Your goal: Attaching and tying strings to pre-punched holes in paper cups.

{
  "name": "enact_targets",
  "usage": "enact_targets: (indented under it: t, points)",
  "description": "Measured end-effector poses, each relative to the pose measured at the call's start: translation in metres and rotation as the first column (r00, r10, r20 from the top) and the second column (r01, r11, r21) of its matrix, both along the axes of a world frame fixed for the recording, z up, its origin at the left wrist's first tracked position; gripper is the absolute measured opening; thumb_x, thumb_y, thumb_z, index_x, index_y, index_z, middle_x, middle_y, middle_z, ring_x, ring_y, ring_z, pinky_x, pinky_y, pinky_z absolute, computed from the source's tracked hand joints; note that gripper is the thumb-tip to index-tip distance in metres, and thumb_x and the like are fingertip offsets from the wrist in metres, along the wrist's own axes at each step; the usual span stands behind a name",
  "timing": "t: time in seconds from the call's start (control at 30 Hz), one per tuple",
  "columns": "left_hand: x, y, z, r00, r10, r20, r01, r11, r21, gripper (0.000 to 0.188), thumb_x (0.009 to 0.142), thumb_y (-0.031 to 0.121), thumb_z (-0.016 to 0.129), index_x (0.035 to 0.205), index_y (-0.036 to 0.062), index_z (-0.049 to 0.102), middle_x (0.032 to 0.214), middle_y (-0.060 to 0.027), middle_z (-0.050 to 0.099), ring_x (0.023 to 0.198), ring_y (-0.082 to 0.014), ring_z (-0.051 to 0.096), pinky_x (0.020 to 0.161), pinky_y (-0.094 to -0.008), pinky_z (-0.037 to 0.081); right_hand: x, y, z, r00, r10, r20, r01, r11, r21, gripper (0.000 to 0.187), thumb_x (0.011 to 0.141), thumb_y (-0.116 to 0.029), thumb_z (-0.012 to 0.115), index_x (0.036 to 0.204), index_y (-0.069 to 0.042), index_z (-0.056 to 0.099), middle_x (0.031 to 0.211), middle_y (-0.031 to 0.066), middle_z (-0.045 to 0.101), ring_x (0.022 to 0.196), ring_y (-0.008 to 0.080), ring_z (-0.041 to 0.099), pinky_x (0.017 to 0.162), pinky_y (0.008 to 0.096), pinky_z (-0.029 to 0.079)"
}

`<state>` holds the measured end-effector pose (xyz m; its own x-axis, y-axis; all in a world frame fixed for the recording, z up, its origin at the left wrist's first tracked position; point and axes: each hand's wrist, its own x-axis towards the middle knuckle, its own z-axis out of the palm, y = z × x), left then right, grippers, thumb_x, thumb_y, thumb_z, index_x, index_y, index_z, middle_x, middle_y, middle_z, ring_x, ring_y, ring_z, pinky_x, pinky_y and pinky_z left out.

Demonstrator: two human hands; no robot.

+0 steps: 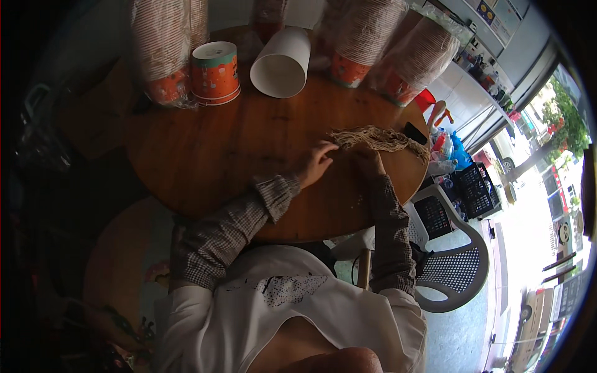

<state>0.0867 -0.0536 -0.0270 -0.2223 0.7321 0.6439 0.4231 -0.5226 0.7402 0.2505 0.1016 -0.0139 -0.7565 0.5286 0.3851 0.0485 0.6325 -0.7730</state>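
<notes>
A loose bundle of long, thin beige strands [388,139] lies across the right part of the round wooden table. At its left end is my left hand [316,164], with bent fingers apart and the fingertips close to the strands; nothing shows between them. My right hand [369,163] is curled closed at the near edge of the bundle. Its fingertips are in shadow, and what they hold, if anything, is hidden. Tiny pale crumbs [357,201] are scattered on the wood nearer me.
Plastic-wrapped stacks of paper cups [367,37] line the table's far side. An orange paper tub [215,78] stands upside down beside a white tub [280,68] on its side. A dark flat object [415,132] touches the strands. A grey plastic chair [457,264] and black crates [476,189] are at right.
</notes>
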Motion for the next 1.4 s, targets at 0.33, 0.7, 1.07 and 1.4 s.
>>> enact_targets:
  t: [0.33, 0.7, 1.07, 1.4]
  points:
    - [0.013, 0.044, -0.004, 0.92, 0.14, -0.365, -0.264, 0.911, -0.315, 0.017, 0.086, 0.012, 0.061, 0.102, 0.0063, 0.064, 0.102, -0.0147, 0.064, 0.086, -0.0286, 0.063, 0.078, -0.0392, 0.051, 0.001, 0.016, 0.007, 0.986, -0.164, 0.04, 0.158, 0.981, 0.109, 0.013, 0.083, -0.005, 0.062, 0.095, -0.002, 0.067, 0.102, 0.0102, 0.06, 0.095, 0.0229, 0.059, 0.083, 0.0337, 0.048]
    - [-0.059, 0.006, -0.015, 0.962, -0.091, -0.259, -0.019, 0.919, -0.394, 0.009, 0.087, 0.012, 0.059, 0.085, 0.0032, 0.062, 0.085, -0.0148, 0.065, 0.079, -0.0287, 0.063, 0.067, -0.0374, 0.05, -0.006, 0.13, -0.023, 0.664, -0.608, 0.435, 0.357, 0.769, 0.531, 0.061, 0.093, -0.058, 0.034, 0.143, -0.024, 0.037, 0.152, 0.0082, 0.026, 0.142, 0.0287, 0.02, 0.112, 0.0511, 0.018]
    - [-0.195, -0.057, 0.038, 0.845, 0.517, -0.134, -0.526, 0.85, -0.041, 0.016, 0.091, 0.016, 0.059, 0.094, 0.0003, 0.061, 0.083, -0.0118, 0.066, 0.078, -0.0214, 0.065, 0.07, -0.0299, 0.05, -0.013, 0.135, -0.009, 0.714, -0.698, -0.048, 0.466, 0.424, 0.777, 0.04, 0.092, -0.041, 0.046, 0.123, -0.017, 0.056, 0.13, 0.0125, 0.05, 0.123, 0.0359, 0.043, 0.099, 0.052, 0.034]
    - [-0.135, 0.004, 0.042, 0.859, 0.252, -0.445, -0.305, 0.951, -0.05, 0.007, 0.086, 0.012, 0.063, 0.086, 0.0051, 0.062, 0.081, -0.0101, 0.065, 0.075, -0.0261, 0.064, 0.065, -0.0346, 0.049, -0.109, 0.021, 0.011, 0.972, -0.122, 0.201, -0.067, 0.675, 0.735, 0.035, 0.083, -0.022, 0.06, 0.115, -0.006, 0.06, 0.127, 0.0112, 0.055, 0.12, 0.0304, 0.048, 0.102, 0.0437, 0.035]
